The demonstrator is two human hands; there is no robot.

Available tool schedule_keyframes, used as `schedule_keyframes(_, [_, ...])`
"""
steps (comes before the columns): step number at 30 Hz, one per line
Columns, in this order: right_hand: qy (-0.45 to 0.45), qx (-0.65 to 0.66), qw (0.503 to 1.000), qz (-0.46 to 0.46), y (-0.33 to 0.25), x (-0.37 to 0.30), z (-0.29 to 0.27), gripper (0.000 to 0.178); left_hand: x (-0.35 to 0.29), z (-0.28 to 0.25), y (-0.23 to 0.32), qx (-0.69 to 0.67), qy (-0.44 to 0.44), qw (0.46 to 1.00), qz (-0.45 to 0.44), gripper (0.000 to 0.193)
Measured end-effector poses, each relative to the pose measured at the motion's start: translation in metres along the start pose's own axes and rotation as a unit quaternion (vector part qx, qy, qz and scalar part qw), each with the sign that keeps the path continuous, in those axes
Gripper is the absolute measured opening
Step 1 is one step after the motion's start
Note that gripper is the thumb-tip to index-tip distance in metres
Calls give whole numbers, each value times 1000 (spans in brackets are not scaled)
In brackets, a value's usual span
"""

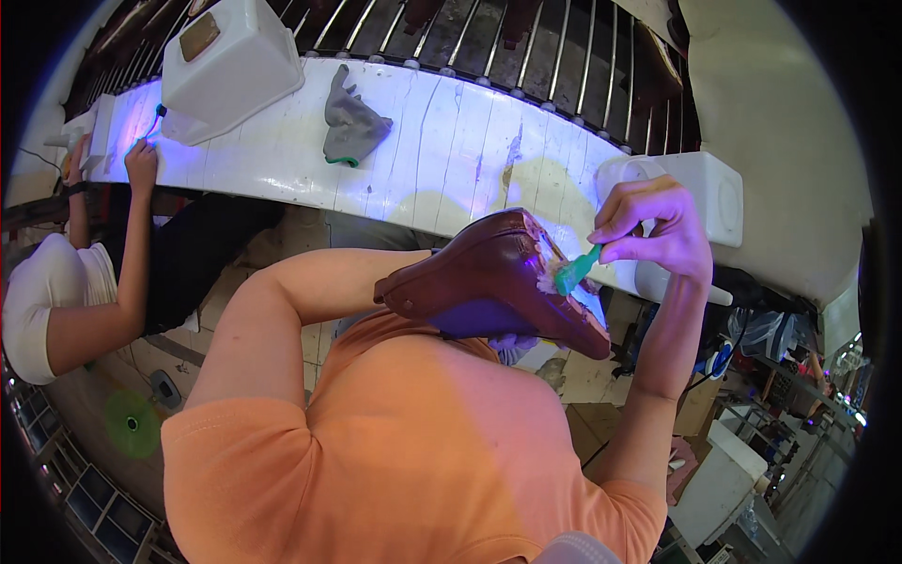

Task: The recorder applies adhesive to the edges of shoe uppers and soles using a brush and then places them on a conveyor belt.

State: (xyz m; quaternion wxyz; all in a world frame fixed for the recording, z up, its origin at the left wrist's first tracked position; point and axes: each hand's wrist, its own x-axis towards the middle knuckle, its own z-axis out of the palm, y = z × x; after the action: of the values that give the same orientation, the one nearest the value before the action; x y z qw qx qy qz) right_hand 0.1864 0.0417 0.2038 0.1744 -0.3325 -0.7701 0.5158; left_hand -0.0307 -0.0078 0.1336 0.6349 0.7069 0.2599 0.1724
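A dark brown leather boot (470, 273) is held up in front of my chest, tilted, its pale underside facing up and to the right. My left forearm passes behind it. Lavender-coloured glove fabric (512, 348) shows just below the boot, apparently on my left hand, whose fingers are mostly hidden as they support the boot. Between thumb and fingers, my bare right hand (653, 226) pinches a small green-handled brush (576, 271). Its pale bristles touch the boot's underside near the edge.
A white worktable (432, 141) carries a grey glove (354, 122), a white plastic container (230, 70) at left and another white container (719, 197) at right. Behind runs a roller conveyor (554, 56) with boots. At left a co-worker's arm (132, 254) reaches to the table.
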Motion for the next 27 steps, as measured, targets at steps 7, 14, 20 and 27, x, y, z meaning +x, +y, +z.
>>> schedule_keyframes(7, [167, -17, 986, 14, -10, -12, 21, 18, 8, -24, 43, 3, -87, 987, -133, 31])
schedule_keyframes(14, [254, -84, 964, 10, -26, -12, 28, 14, 61, -22, -81, 64, 60, 967, 241, 27])
schedule_keyframes(20, [284, -36, 957, -38, 0, -31, 10, 14, 54, -33, -74, -537, 31, 841, -64, 28])
schedule_keyframes(27, [246, -90, 964, -44, -5, -20, 15, 16, 40, -26, -75, -42, 134, 980, 143, 44])
